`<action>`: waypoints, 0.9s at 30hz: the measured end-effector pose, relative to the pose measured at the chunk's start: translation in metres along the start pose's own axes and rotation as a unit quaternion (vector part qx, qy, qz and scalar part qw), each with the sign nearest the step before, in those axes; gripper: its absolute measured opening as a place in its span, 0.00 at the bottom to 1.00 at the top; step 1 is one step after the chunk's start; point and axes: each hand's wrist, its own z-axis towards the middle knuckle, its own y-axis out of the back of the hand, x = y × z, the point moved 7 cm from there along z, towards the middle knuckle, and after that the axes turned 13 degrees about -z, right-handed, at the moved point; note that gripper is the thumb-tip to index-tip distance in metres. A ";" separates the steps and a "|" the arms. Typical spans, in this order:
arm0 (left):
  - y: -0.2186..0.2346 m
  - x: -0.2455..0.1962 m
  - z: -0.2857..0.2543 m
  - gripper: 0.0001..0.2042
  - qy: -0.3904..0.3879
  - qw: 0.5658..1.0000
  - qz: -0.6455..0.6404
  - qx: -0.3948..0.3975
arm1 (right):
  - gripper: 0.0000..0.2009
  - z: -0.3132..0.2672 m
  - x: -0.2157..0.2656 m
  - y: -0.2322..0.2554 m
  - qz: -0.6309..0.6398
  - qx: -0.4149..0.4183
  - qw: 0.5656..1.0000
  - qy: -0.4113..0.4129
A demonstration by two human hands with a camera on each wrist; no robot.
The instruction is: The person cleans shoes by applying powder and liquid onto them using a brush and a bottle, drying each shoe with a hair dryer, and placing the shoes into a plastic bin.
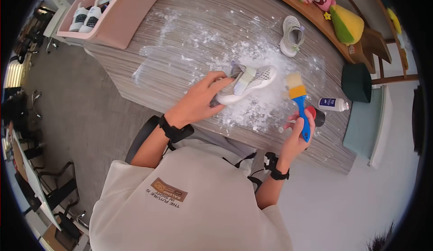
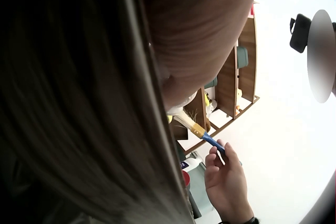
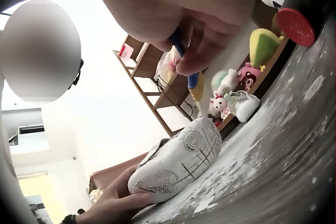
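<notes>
My left hand (image 1: 198, 98) grips the heel end of a light shoe (image 1: 246, 85) on the powder-covered table; the shoe's pale strap faces up in the head view. In the right wrist view the shoe (image 3: 181, 158) shows its side, with my left hand (image 3: 118, 198) around its heel. My right hand (image 1: 296, 136) holds the blue handle of a brush (image 1: 297, 91), its pale bristles to the right of the shoe's toe and apart from it. The left wrist view also shows the right hand (image 2: 227, 182) pinching the brush (image 2: 210, 140).
White powder is scattered over the table (image 1: 180, 77). A second shoe (image 1: 292, 37) stands beyond the brush. A white bottle (image 1: 333, 104) and a red-topped dark container (image 1: 319, 116) lie near my right hand. A pink bin (image 1: 131, 25) holds shoes at the left; a shelf (image 1: 311, 12) bears toys.
</notes>
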 end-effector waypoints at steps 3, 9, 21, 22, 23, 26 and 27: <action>0.000 -0.002 0.000 0.35 -0.004 1.000 0.006 0.001 | 0.14 -0.002 0.006 -0.008 0.000 0.015 1.000 0.003; -0.002 0.000 0.000 0.36 -0.004 1.000 0.019 0.002 | 0.13 -0.027 -0.008 -0.007 0.035 0.138 0.990 0.024; 0.000 -0.004 0.002 0.37 -0.001 1.000 0.004 -0.012 | 0.11 -0.029 0.008 -0.019 0.017 0.213 0.974 0.079; 0.000 -0.004 0.002 0.36 -0.008 1.000 0.005 -0.020 | 0.10 -0.030 0.012 -0.022 -0.003 0.210 0.972 0.101; 0.001 -0.005 0.002 0.35 -0.015 0.999 0.008 -0.029 | 0.10 -0.029 0.007 -0.018 -0.003 0.177 0.982 0.071; 0.002 -0.006 0.003 0.36 -0.007 1.000 0.003 -0.022 | 0.10 -0.027 -0.004 -0.009 0.006 0.085 0.996 -0.002; 0.001 -0.006 0.003 0.37 0.000 1.000 -0.002 -0.013 | 0.10 -0.025 -0.003 -0.006 0.014 0.057 0.998 -0.014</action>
